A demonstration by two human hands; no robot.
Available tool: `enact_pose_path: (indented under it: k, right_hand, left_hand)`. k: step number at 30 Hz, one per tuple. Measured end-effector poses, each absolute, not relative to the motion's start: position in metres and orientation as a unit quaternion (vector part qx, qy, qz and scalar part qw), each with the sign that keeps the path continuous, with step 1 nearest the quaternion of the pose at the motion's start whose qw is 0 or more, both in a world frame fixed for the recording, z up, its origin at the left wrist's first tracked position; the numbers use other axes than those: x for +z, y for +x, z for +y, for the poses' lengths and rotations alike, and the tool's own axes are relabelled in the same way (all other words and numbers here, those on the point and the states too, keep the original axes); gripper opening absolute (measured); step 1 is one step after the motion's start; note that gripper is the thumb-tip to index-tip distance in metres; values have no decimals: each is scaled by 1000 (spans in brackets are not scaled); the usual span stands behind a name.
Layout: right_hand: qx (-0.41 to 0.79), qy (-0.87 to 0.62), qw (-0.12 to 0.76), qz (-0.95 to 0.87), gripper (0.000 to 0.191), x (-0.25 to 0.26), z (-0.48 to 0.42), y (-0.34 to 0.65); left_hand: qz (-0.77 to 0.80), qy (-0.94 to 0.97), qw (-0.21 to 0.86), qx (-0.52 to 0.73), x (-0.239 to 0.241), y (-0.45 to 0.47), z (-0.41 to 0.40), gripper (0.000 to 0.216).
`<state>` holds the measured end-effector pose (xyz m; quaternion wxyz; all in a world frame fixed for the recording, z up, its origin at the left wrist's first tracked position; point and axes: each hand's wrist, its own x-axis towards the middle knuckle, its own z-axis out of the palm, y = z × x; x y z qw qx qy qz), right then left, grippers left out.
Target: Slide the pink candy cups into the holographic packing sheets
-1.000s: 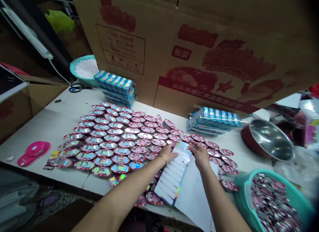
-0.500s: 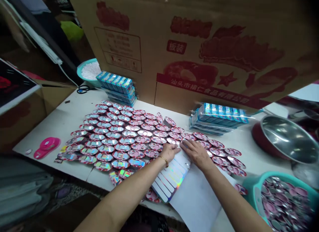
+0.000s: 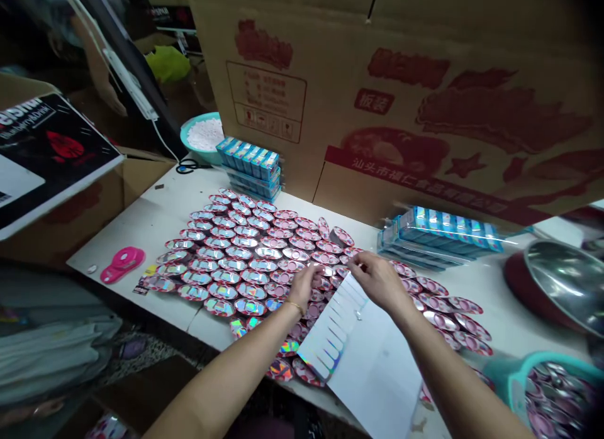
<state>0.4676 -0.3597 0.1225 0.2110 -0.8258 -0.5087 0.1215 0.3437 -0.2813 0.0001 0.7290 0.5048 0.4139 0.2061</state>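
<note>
Both pinching something too small to tell, left hand [image 3: 306, 283] and right hand [image 3: 379, 279] meet beyond the sticker sheet [image 3: 337, 329] lying near-centre on the oval lids [image 3: 236, 263], whose rows a dragging wrist could scatter

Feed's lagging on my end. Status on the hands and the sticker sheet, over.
Left hand and right hand above top end of sticker sheet, fingertips pinched; contents too small to tell. Sheet lies over oval pieces at table edge. Nothing blocking.

Red "板装" on cardboard ctn [image 3: 330, 80]
</note>
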Motion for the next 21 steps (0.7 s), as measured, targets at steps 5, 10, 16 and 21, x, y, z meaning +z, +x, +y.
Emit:
enact_pose_path:
  k: [5, 10, 16, 21]
  right_hand:
    - [273, -809, 331, -401, 25, 74, -312, 446]
    - [326, -776, 380, -383, 27, 56, -289, 422]
    - [347, -742, 439, -368, 32, 51, -265, 397]
    - [313, -741, 482, -347, 35, 41, -250, 378]
  left_hand:
    - [420, 411, 769, 253, 9, 292, -243, 54]
    - [458, 429, 722, 291, 8, 272, -218, 42]
    - [477, 446, 695, 302, 10, 255, -191, 29]
    - [492, 473, 663, 307, 18, 239, -172, 24]
